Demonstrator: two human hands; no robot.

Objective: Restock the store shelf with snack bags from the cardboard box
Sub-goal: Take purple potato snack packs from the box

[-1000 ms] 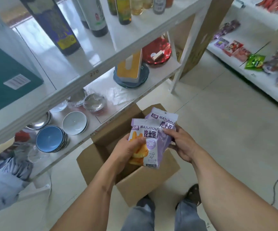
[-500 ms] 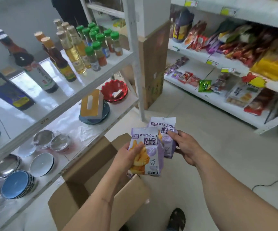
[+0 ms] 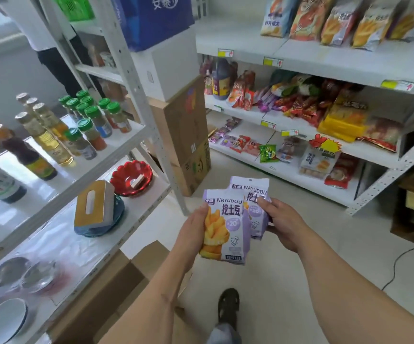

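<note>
Two purple snack bags with yellow fries printed on them are held in front of me at waist height. My left hand (image 3: 193, 227) grips the front snack bag (image 3: 225, 227) by its left edge. My right hand (image 3: 284, 225) grips the rear snack bag (image 3: 252, 192), which sits partly behind the front one. The open cardboard box (image 3: 116, 291) stands on the floor at the lower left, partly hidden by my left forearm. The snack shelf (image 3: 297, 170) with many bags stands ahead on the right.
A white rack (image 3: 136, 135) on the left carries bottles, a red dish, a tissue box and bowls. Stacked cardboard boxes (image 3: 188, 135) stand between the two racks. A person stands behind the rack at the upper left. A cable (image 3: 399, 264) lies on the floor at right.
My view has lifted from the box up to the snack shelf on the right. Both hands keep the same hold on the two bags, which have risen away from the box.
</note>
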